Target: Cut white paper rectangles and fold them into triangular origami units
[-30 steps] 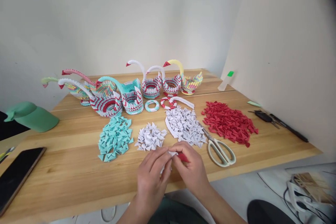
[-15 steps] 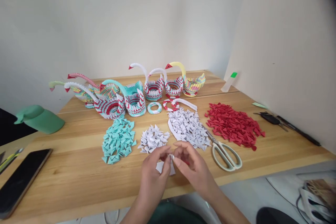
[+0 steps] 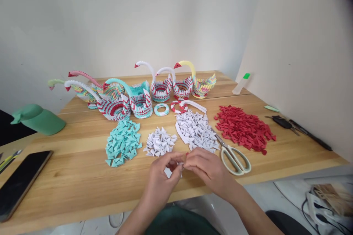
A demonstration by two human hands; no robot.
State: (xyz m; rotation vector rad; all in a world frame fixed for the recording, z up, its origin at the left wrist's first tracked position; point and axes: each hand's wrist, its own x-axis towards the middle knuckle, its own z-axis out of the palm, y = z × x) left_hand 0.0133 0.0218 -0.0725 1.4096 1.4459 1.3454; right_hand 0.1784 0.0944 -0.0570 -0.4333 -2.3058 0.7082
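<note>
My left hand (image 3: 162, 174) and my right hand (image 3: 206, 169) meet at the fingertips near the table's front edge. Both pinch a small folded piece of white paper (image 3: 181, 163), mostly covered by the fingers. White paper (image 3: 167, 172) shows on the table beyond my left hand, partly hidden. Just past my hands lie a small pile of white folded paper triangles (image 3: 160, 141) and a larger white pile (image 3: 197, 130). Scissors (image 3: 235, 159) with pale handles lie right of my right hand, their blades by the larger pile.
Turquoise triangles (image 3: 123, 143) lie left, red ones (image 3: 244, 128) right. Several paper swans (image 3: 114, 108) stand behind, near a turquoise-white ring (image 3: 161, 109) and a red-white ring (image 3: 178, 107). A phone (image 3: 23, 181) and a green jug-like object (image 3: 38, 119) lie far left; a black pen-like tool (image 3: 311, 136) lies right.
My right hand has turned over the fingertips, and its fingers have closed together. The white piece is now more hidden. The view has shifted slightly.
</note>
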